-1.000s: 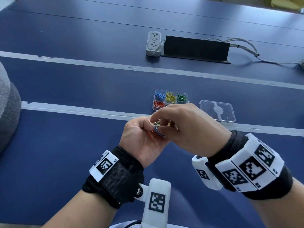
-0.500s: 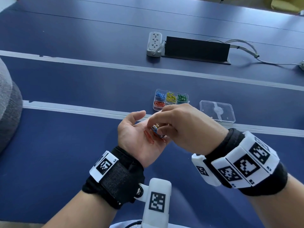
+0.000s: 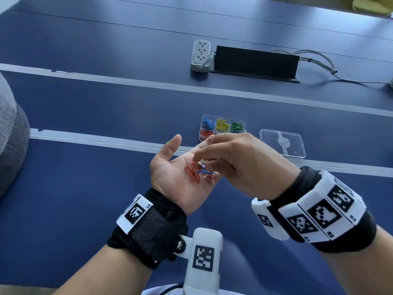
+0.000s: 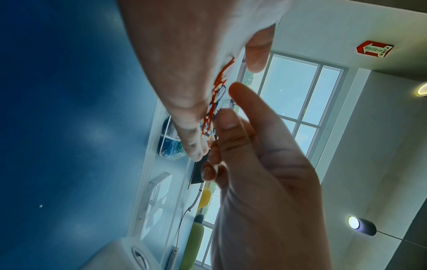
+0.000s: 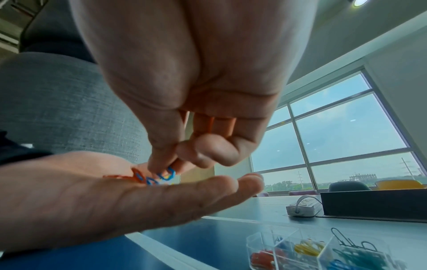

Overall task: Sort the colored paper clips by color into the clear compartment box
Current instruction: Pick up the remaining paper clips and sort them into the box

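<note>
**Loose clips in my palm, one blue clip being picked**

The small plastic-coated wire paper clips (image 3: 200,171) lie in a loose cluster on my upturned left hand (image 3: 178,177), which is flat and relaxed, cradling them without curling round them. I judge them very light, thin, springy and slick, apt to hook into each other, so each is best taken by a rounded end loop and lifted free of its neighbours. My right hand (image 3: 240,167) reaches down over the palm, and the right wrist view shows thumb and forefinger pinching a blue wire clip (image 5: 169,174).

On the palm I count about three orange-red clips and at least one blue, with something yellowish under the fingers; the exact total I cannot tell.

Beyond the hands, the clear plastic compartment box (image 3: 222,127) sits on the dark blue table (image 3: 85,188); four filled compartments show: blue, yellow, green, red. Its one clear flat lid (image 3: 281,143) lies just beside it on the right. Farther back are one white power strip (image 3: 200,55) and one black rectangular box (image 3: 255,61).
</note>
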The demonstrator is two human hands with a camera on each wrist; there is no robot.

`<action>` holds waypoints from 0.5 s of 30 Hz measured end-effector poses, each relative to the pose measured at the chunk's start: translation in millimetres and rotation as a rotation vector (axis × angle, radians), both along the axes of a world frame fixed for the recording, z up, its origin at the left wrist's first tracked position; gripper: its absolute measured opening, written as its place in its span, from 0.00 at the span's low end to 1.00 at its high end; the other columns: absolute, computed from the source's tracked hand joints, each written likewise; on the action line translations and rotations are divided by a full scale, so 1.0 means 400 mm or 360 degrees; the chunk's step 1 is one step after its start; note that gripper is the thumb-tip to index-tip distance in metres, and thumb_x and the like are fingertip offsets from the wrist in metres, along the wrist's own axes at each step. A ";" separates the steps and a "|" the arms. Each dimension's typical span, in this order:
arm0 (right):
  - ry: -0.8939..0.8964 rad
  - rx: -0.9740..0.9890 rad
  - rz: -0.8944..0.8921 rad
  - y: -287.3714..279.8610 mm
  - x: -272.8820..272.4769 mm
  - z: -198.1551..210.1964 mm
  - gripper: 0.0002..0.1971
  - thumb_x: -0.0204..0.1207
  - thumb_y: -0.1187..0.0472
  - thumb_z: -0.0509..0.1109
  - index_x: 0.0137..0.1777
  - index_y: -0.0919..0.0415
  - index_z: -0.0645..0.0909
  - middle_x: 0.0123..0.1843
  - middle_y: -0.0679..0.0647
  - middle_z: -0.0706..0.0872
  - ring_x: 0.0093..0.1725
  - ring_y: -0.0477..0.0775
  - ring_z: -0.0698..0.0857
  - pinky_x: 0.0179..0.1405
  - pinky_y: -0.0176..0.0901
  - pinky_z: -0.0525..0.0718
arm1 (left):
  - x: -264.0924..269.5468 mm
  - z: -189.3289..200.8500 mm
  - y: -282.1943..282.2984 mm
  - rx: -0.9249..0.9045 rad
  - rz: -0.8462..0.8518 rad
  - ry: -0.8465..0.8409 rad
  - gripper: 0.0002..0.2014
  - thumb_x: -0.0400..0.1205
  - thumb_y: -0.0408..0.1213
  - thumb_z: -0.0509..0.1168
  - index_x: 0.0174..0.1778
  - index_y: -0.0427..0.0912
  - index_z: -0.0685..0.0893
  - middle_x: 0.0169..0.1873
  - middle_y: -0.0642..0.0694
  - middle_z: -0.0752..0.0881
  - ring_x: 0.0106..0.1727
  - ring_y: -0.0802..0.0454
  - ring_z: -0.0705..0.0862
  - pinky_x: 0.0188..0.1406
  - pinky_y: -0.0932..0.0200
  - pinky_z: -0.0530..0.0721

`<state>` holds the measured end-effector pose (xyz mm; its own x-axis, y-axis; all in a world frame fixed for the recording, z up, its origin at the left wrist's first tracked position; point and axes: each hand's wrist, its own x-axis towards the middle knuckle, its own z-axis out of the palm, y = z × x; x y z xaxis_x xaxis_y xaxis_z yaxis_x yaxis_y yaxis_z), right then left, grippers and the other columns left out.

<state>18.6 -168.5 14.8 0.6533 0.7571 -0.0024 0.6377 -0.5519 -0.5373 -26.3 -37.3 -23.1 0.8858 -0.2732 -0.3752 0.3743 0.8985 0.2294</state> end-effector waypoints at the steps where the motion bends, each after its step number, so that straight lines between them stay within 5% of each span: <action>1: 0.0002 0.0034 -0.0010 -0.002 0.001 0.004 0.12 0.75 0.58 0.63 0.54 0.47 0.85 0.49 0.53 0.87 0.50 0.58 0.85 0.45 0.56 0.84 | 0.002 -0.001 0.001 0.0010 0.0016 -0.0004 0.35 0.81 0.54 0.51 0.72 0.25 0.74 0.52 0.30 0.86 0.42 0.39 0.88 0.40 0.52 0.87; 4: -0.0056 -0.0053 0.0032 -0.002 -0.004 0.014 0.13 0.72 0.65 0.67 0.52 0.52 0.87 0.47 0.51 0.87 0.49 0.55 0.84 0.45 0.55 0.84 | 0.009 0.001 0.000 0.0030 0.0075 0.0052 0.36 0.78 0.55 0.53 0.73 0.29 0.72 0.52 0.33 0.86 0.40 0.43 0.87 0.32 0.59 0.83; 9: -0.0103 -0.0158 0.0037 0.015 -0.015 0.015 0.09 0.72 0.61 0.69 0.49 0.50 0.87 0.46 0.46 0.85 0.48 0.51 0.80 0.45 0.56 0.83 | 0.007 -0.006 0.004 0.0031 0.0070 0.0095 0.36 0.76 0.56 0.53 0.73 0.32 0.73 0.46 0.36 0.87 0.33 0.48 0.85 0.25 0.66 0.76; 12: -0.0119 -0.0129 0.0023 0.020 -0.013 0.011 0.07 0.72 0.57 0.69 0.47 0.49 0.86 0.43 0.42 0.81 0.43 0.42 0.73 0.45 0.54 0.83 | 0.007 -0.008 0.012 0.0042 0.0046 0.0084 0.36 0.78 0.56 0.52 0.75 0.31 0.72 0.54 0.35 0.85 0.47 0.44 0.86 0.41 0.59 0.86; 15: -0.0091 -0.0055 -0.0010 0.028 -0.008 0.004 0.05 0.71 0.56 0.70 0.45 0.51 0.86 0.44 0.46 0.84 0.41 0.45 0.78 0.46 0.51 0.83 | 0.007 -0.008 0.019 0.0029 0.0038 0.0070 0.35 0.80 0.56 0.52 0.76 0.32 0.72 0.58 0.35 0.83 0.52 0.43 0.85 0.48 0.56 0.87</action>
<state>15.2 -157.2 16.4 0.6579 0.7531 0.0091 0.6633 -0.5736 -0.4807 -23.5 -29.9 -26.5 0.8745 -0.2452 -0.4185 0.3630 0.9031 0.2295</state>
